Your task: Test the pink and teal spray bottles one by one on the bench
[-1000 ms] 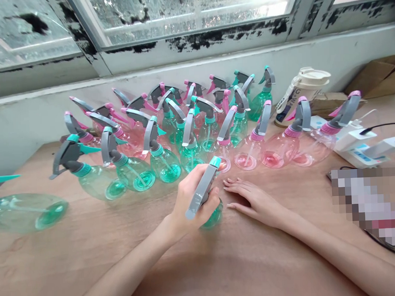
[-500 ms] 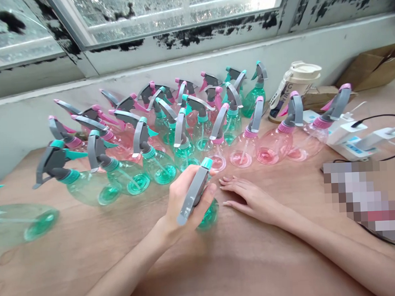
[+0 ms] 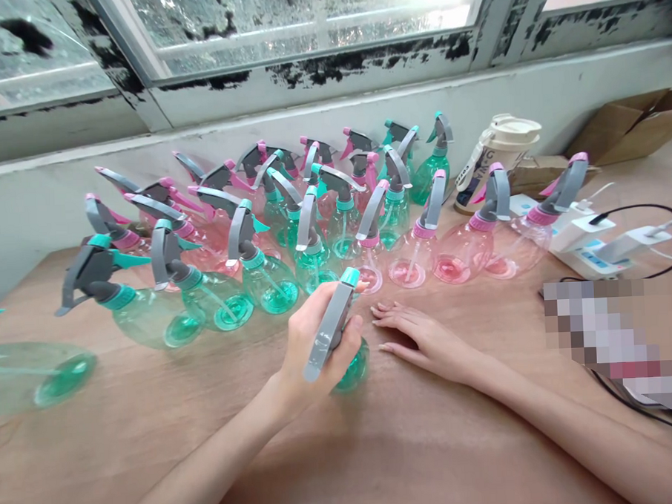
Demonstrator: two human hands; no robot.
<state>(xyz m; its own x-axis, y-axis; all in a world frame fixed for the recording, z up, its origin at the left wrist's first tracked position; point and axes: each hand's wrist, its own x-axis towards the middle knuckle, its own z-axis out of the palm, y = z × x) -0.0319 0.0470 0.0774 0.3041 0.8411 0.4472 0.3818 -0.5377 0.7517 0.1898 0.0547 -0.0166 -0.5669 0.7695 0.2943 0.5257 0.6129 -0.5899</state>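
My left hand (image 3: pixel 312 349) is closed around the neck of a green spray bottle (image 3: pixel 354 368) with a grey and teal trigger head; the bottle stands upright and its base shows past my fingers. Much of its body is hidden by the hand. To the right, my right hand (image 3: pixel 420 334) lies palm down on the wooden table (image 3: pixel 434 456), fingers stretched out and holding nothing. Just beyond the hands stand a green spray bottle (image 3: pixel 279 284) and a pink spray bottle (image 3: pixel 411 260), part of a crowd of several green and pink ones.
Another green bottle (image 3: pixel 52 376) stands at the left edge. A lidded cup (image 3: pixel 499 152), a cardboard box (image 3: pixel 631 128) and a power strip (image 3: pixel 592 252) with plugs and cables are at the right, near a blurred-out object (image 3: pixel 618 336). A window (image 3: pixel 315 22) runs behind.
The view has shifted slightly. My left hand keeps its hold on the green spray bottle, and my right hand rests in the same place.
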